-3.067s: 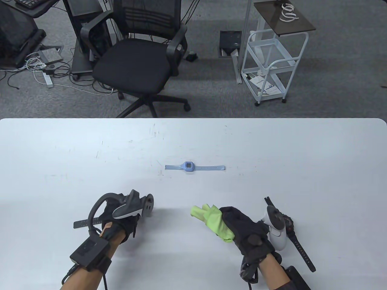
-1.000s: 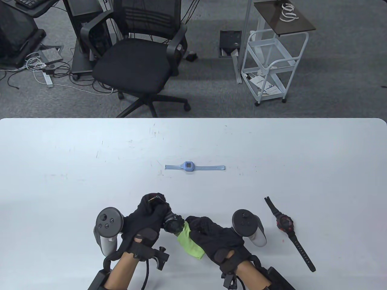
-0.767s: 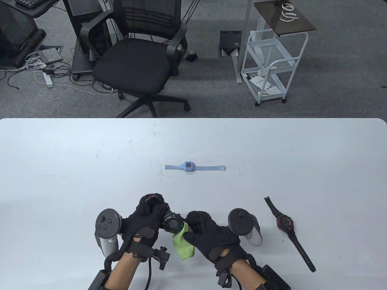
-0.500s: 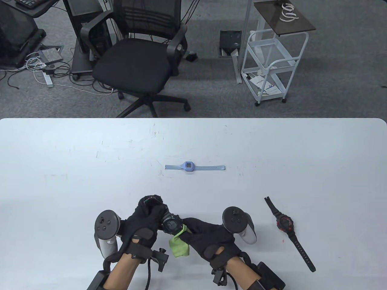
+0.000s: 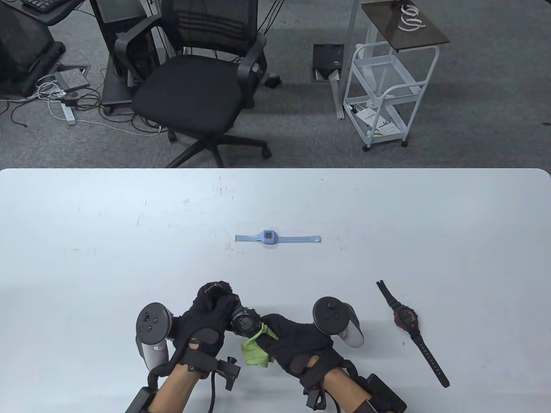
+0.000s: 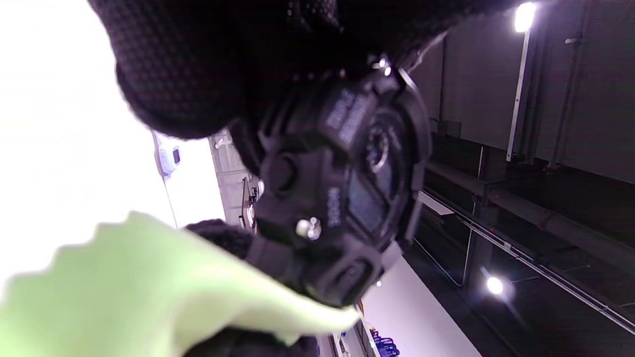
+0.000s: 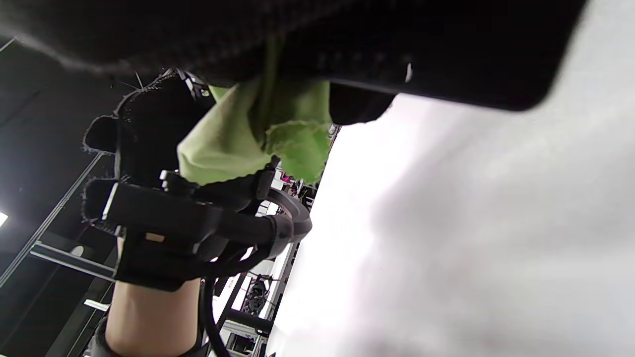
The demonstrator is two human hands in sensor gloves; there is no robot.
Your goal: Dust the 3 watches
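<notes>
Scuffed white table (image 5: 129, 241), grey carpet (image 5: 473, 129)

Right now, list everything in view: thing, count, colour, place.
Black watch: one, black, held up between both hands, near edge.
Cloth: one, lime green, at the black watch, in the right hand.
Blue watch: one, light blue, flat at table centre.
Red-and-black watch: one, flat on the right.
Table: one, white.
Office chair: one, black, behind table.
Cart: one, white, behind table, right.
Left hand: black glove, grips black watch.
Right hand: black glove, grips cloth.
</notes>
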